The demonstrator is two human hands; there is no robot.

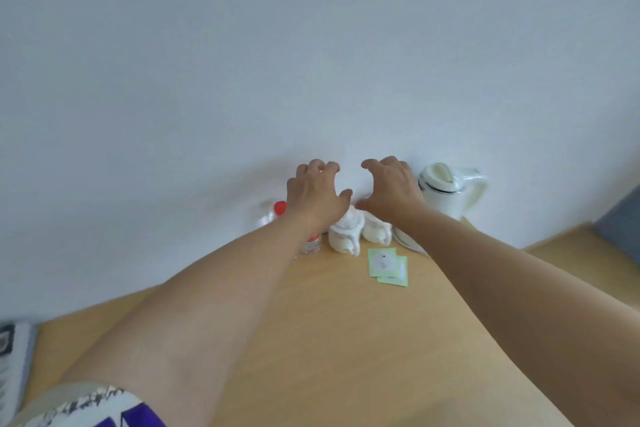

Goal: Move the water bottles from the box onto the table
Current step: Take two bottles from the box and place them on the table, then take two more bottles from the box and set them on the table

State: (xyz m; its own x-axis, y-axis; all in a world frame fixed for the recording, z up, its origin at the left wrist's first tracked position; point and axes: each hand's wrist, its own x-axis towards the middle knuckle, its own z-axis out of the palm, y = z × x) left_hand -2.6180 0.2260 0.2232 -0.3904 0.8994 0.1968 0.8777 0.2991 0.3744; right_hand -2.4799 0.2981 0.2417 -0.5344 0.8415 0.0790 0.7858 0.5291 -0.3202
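A clear water bottle with a red cap (280, 208) and red label stands on the wooden table (329, 322) by the white wall, its middle hidden behind my left forearm. My left hand (317, 192) hovers just right of the cap, fingers bent in a wide claw, holding nothing. My right hand (389, 189) mirrors it a short gap away, also holding nothing. Both hands hang above two white mugs. No box is in view.
Two white mugs (346, 236) stand upside down at the wall under my hands. A white kettle (446, 191) stands to the right on its base. Two green sachets (388, 267) lie in front of the mugs. A grey cushion (623, 222) is at the far right.
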